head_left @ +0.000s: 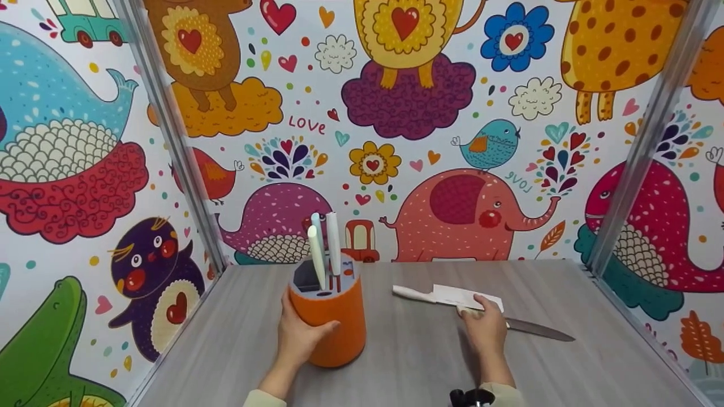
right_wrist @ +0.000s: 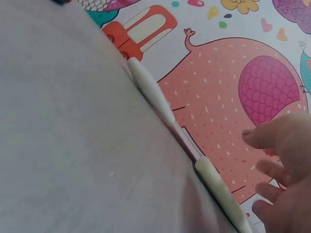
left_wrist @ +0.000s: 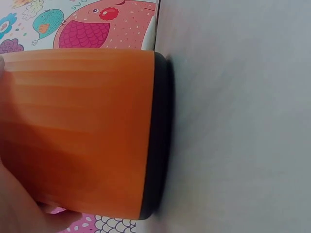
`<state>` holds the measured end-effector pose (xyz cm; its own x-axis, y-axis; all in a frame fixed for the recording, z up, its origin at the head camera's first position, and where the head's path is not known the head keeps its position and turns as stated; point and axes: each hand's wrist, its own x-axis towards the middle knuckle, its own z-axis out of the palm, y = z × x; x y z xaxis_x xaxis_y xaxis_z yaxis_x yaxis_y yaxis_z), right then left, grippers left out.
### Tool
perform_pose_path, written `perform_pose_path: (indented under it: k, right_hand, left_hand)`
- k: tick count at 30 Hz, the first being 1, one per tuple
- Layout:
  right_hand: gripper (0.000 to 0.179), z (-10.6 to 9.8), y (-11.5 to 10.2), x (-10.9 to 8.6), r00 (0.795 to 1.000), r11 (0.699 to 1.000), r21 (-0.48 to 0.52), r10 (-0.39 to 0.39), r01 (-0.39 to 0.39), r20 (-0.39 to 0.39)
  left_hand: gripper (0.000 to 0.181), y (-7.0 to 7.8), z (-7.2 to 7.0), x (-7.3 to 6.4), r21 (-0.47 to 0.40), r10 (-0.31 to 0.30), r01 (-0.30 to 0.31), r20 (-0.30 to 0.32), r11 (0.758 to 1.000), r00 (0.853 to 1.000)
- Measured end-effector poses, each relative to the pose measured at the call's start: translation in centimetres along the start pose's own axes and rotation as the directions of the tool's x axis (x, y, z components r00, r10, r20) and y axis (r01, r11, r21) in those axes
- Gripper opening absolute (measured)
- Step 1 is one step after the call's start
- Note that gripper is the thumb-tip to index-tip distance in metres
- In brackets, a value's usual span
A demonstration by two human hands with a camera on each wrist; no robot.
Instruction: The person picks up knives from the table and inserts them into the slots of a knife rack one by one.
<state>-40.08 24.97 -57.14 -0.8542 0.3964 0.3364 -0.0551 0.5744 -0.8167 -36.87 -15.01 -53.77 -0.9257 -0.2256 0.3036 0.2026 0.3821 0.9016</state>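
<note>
An orange knife block with a grey slotted top stands upright on the table. My left hand grips its near left side, the thumb across the front. Light-handled knives stick up from its slots. To the right, my right hand is over two knives lying on the table. One is a cleaver with a white handle and broad pale blade. The other is a long knife with a grey pointed blade. In the right wrist view the loosely bent fingers are apart from the cream handle.
The wood-grain table ends at a back wall printed with cartoon animals. Similar side panels meet it at metal posts on the left and right.
</note>
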Motion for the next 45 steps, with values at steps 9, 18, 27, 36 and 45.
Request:
perform_pose_path:
  k: [9, 18, 27, 36, 45]
  right_hand:
    - [0.042, -0.2, 0.9, -0.1, 0.995, 0.962, -0.273, -0.001, 0.027, 0.096]
    - [0.028, -0.7, 0.3, -0.6, 0.983, 0.937, -0.318, 0.172, -0.143, 0.066]
    - [0.028, -0.5, -0.1, -0.6, 0.976, 0.933, -0.321, 0.2, -0.161, 0.092]
    - [0.025, -0.4, -0.4, -0.3, 0.969, 0.929, -0.359, 0.166, -0.092, 0.181]
    - [0.026, -0.5, -1.8, -0.4, 0.97, 0.953, -0.302, 0.089, -0.016, 0.227]
  left_hand:
    - [0.13, -0.1, 0.3, 0.0, -0.026, 0.023, -0.023, -0.007, 0.999, 1.0]
    - [0.131, 0.0, 0.5, 0.0, -0.034, 0.032, -0.032, -0.018, 0.999, 0.999]
    - [0.131, 0.0, 0.2, -0.1, -0.016, 0.004, -0.004, -0.025, 1.0, 1.0]
    - [0.131, 0.1, 0.2, 0.0, -0.026, -0.005, 0.005, -0.011, 1.0, 1.0]
    - [0.132, 0.0, -0.1, -0.2, -0.016, -0.008, 0.008, -0.005, 1.0, 1.0]
